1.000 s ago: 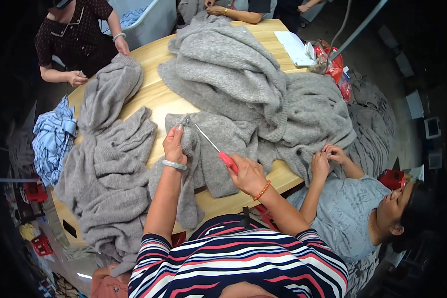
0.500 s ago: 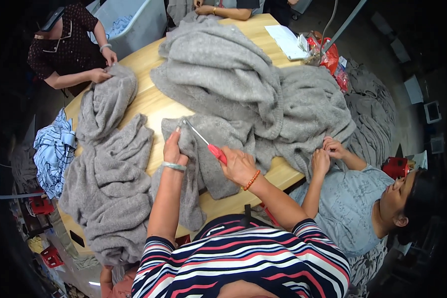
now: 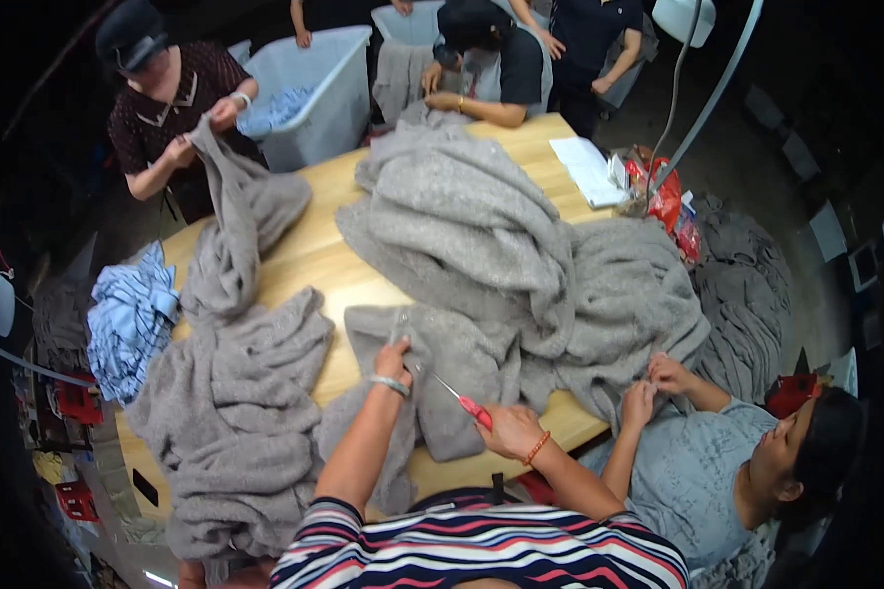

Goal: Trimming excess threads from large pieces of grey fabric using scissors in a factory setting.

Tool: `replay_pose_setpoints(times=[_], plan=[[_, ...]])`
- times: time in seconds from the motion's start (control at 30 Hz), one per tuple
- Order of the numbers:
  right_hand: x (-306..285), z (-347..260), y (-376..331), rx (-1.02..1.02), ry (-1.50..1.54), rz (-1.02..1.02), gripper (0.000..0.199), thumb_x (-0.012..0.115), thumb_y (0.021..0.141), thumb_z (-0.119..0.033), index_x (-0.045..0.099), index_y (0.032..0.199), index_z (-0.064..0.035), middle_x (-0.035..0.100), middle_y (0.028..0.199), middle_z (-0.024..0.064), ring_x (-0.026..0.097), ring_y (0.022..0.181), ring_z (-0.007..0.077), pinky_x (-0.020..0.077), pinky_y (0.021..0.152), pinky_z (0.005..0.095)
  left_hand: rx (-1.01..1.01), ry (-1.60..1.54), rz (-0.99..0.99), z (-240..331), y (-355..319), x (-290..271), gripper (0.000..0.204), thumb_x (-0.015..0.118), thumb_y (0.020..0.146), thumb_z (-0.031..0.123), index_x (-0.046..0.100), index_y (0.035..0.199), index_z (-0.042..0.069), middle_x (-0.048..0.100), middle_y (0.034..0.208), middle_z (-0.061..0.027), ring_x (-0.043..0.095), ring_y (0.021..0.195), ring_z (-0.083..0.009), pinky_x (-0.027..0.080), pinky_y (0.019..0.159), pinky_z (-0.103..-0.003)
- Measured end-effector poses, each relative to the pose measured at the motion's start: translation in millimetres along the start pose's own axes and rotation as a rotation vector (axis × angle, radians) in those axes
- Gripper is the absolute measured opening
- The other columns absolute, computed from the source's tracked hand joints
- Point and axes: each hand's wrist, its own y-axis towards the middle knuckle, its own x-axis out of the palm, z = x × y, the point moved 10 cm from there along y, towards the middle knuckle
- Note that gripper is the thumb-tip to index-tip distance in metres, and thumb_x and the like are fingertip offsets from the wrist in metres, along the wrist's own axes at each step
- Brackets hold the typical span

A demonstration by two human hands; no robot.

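My left hand [image 3: 395, 361] holds a grey fuzzy knitted garment [image 3: 467, 339] near its upper edge, thumb on top and other fingers partly hidden. In my right hand [image 3: 514, 432] is a red-handled tool [image 3: 476, 412] with a thin metal shaft. Its shaft points up and left toward my left hand, and its tip is close to the cloth, but I cannot tell whether it touches. Part of the same grey cloth hangs below my left wrist toward the table's near edge.
Grey knit heaps [image 3: 462, 216] cover much of the wooden table [image 3: 339, 231], with another pile [image 3: 236, 422] on the left. Blue striped cloth [image 3: 133, 314] lies at the left edge. Co-workers handle cloth at the right [image 3: 697, 432], far left and far side. A blue-grey bin [image 3: 314, 137] stands beyond.
The whole view has shifted, so the table appears lower. The tool's tip has come off the garment's upper edge to a lower spot beside my left hand. The far-left person has lifted cloth.
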Motion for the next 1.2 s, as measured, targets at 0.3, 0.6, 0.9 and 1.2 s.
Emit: replay_pose_setpoints(times=[0.3, 0.6, 0.9, 1.2], plan=[[-6, -2, 23, 0.003, 0.002, -0.064, 0.026, 0.058, 0.089, -0.029, 0.064, 0.098, -0.0061, 0.068, 0.089, 0.0226, 0.066, 0.088, 0.0427, 0.0516, 0.078, 0.0523, -0.027, -0.161, 0.002, -11, 10, 0, 0.029, 0.057, 0.098, 0.012, 0.055, 0.121, -0.005, 0.063, 0.116, -0.0185, 0.064, 0.106, -0.0333, 0.055, 0.092, -0.053], [11, 22, -28, -0.009, 0.051, 0.056, 0.023, 0.061, 0.09, -0.025, 0.06, 0.108, -0.0098, 0.066, 0.081, 0.0227, 0.065, 0.079, 0.043, 0.0504, 0.071, 0.0522, 0.237, 0.177, 0.009, 14, -33, -33, 0.054, 0.069, 0.091, 0.025, 0.049, 0.133, -0.002, 0.057, 0.126, -0.0182, 0.057, 0.114, -0.0272, 0.048, 0.096, -0.038], [19, 7, -26, -0.058, 0.069, 0.038, 0.021, 0.058, 0.091, -0.025, 0.058, 0.104, -0.0086, 0.066, 0.078, 0.0227, 0.065, 0.078, 0.0425, 0.0503, 0.07, 0.0527, 1.025, 1.557, 0.154, 19, -143, 21, 0.058, 0.079, 0.076, 0.016, 0.052, 0.126, 0.002, 0.057, 0.112, -0.0158, 0.055, 0.107, -0.0309, 0.047, 0.09, -0.042], [34, -18, -44, -0.104, 0.003, -0.187, 0.024, 0.06, 0.089, -0.028, 0.062, 0.1, -0.0075, 0.067, 0.08, 0.0207, 0.066, 0.081, 0.0411, 0.0517, 0.074, 0.0508, 0.085, 0.243, 0.143, -18, -47, -107, 0.025, 0.068, 0.09, 0.017, 0.065, 0.109, 0.001, 0.07, 0.098, -0.0097, 0.066, 0.087, -0.0224, 0.052, 0.08, -0.035]])
